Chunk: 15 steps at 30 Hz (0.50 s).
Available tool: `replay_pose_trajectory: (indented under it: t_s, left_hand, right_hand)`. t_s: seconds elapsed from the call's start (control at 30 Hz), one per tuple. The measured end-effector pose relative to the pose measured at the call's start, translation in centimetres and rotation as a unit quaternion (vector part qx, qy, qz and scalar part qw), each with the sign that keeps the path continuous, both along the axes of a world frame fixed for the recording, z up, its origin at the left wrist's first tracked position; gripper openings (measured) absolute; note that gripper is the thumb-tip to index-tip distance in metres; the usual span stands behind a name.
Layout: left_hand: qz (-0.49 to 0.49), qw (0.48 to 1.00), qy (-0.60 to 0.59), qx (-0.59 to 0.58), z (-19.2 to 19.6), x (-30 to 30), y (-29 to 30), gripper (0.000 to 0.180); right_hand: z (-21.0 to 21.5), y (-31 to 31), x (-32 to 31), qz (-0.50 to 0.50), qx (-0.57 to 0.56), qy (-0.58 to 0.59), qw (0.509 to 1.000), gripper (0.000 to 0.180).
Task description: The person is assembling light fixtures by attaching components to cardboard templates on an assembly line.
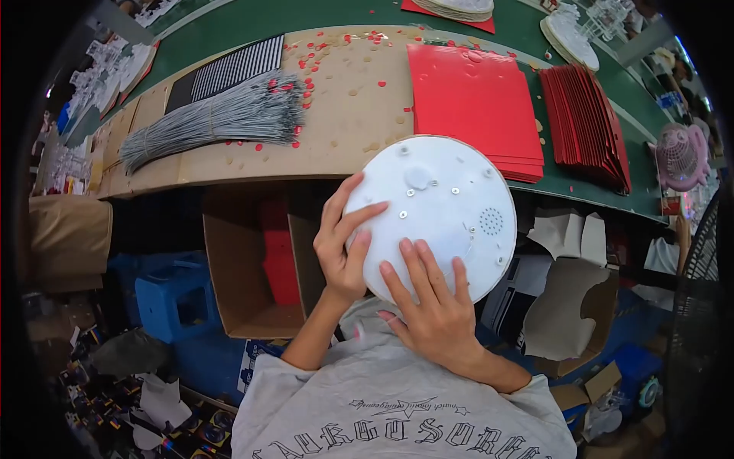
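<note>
A round white plastic disc (428, 195) is held tilted before me, over the table's near edge. Its upper face carries several small screw posts, a shallow round recess and a patch of tiny holes. My left hand (343, 249) grips the disc at its left rim, fingertips and thumb on the face; the part of the grip behind the rim is hidden. Spread fingers of my right hand (432, 314) lie on the lower part of the face, with the thumb below the rim. Just beyond the disc lies a stack of red sheets (474, 107).
On the cardboard-covered table (344, 92) lie a bundle of grey wire ties (218, 118), a black-and-white striped sheet (241, 65) and scattered red and tan bits. Folded red cards (585, 126) and a pink fan (682, 157) stand right. Below are an open carton (237, 268) and blue stool (172, 302).
</note>
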<state>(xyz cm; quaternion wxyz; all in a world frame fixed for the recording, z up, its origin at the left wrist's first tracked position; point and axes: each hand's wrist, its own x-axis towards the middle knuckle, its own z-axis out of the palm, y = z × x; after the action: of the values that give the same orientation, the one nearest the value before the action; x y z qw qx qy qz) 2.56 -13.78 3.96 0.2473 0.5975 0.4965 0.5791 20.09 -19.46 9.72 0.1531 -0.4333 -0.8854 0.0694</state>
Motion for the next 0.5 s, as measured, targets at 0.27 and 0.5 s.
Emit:
replay_pose_trajectory:
  t_s: [0.27,0.5]
  left_hand:
    - [0.163,0.986,-0.033,0.028,1.5,0.6,2.0,0.031]
    - [0.043,0.986,0.069,-0.148,4.9,2.4,-5.2,0.017]
  right_hand:
    - [0.6,2.5,-0.1,0.059,-0.026,0.080,0.995,0.061]
    - [1.3,3.4,-1.2,0.017,-0.086,0.160,0.983,0.074]
